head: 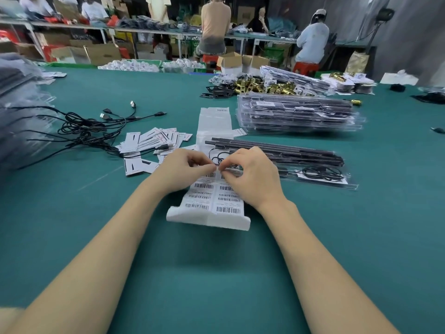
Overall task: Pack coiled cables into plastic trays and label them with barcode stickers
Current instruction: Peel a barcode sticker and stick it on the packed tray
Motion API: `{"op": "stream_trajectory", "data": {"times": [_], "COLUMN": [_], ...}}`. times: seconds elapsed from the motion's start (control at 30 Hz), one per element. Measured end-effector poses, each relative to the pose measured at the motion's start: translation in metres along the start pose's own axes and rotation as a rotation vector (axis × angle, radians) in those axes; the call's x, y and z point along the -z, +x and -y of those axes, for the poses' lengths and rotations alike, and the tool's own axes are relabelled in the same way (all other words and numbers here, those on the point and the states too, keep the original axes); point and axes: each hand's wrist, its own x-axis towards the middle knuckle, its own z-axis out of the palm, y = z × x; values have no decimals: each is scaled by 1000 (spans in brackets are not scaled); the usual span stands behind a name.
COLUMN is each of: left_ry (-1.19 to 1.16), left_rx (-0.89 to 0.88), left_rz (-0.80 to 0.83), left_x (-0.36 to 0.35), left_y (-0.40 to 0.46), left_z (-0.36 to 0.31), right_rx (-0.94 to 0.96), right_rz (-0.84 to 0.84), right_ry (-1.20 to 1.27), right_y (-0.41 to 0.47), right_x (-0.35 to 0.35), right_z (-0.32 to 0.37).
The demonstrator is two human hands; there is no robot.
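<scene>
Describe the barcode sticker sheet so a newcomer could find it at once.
On the green table, look just beyond both hands. The barcode sticker sheet lies under them: a white strip with two columns of black barcodes, unlike the scattered cards to its left.

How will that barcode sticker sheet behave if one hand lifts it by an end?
Probably floppy: the sticker sheet is a thin strip, and its near end already curls up off the table. Likely very light. It may slide on the smooth green top, which could be why both hands work at it.
</scene>
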Motion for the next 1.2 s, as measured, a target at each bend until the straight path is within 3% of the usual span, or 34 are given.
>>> {"op": "stream_trajectory", "data": {"times": [0.13,0.23,0.4,0.5,0.73,0.9,1.03,1.2], "left_ry": [-25,-22,-8,58,217,319,420,382], "left_rx": [22,36,32,24,-7,-118,-31,-69], "left_rz": [6,1,47,158,236,-107,104,149], "left_x": [0,0,5,10,8,-4,-7,-1], "left_y": [-1,-2,-2,-3,-2,-2,-3,-4], "left_z": [-1,-2,-6,-11,-19,-17,-18,-24], "right_rx": [50,47,-288,-463,-526,-542,-563,-568], "right_rz": [85,170,23,-89,-17,-4,-18,-12], "right_ry": [-6,147,764,941,903,843,850,834], "right_y": [1,3,2,4,4,5,6,8], "right_x": [5,15,38,45,42,43,49,53], "right_z": [-2,-13,-33,-41,-42,-40,-43,-41]}}
